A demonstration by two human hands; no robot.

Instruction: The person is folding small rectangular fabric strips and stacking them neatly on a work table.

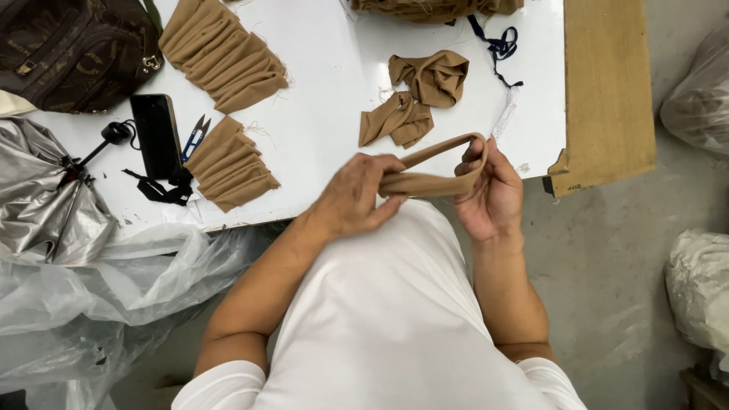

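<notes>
Just off the near edge of the white table (334,83), above the person's lap, a tan fabric loop (437,171) was stretched between both hands. The left hand (353,199) was closed on the left end of the band, thumb and fingers pinching the flattened cloth together. The right hand (492,193) had its fingers hooked through the right end of the loop, the fabric curving round the fingertips while the palm faced inward. The two hands were near each other, joined only by the band, whose upper strand arched up over the table edge and whose lower strand lay folded flat between them.

On the table just beyond the loop lay two crumpled tan fabric pieces (414,99), one touching the other. Further left sat two fanned stacks of folded tan strips, the near stack (230,163) by the table edge and the far stack (224,55) behind it. Between them lay small blue-handled thread snips (195,137), beside a black phone (156,135). A dark brown bag (72,49) occupied the far left corner. A dark blue cord (497,47) lay near the table's right side, next to a bare wooden board (607,91). Clear and silvery plastic sheeting (83,266) hung down at the left, well apart from the hands.
</notes>
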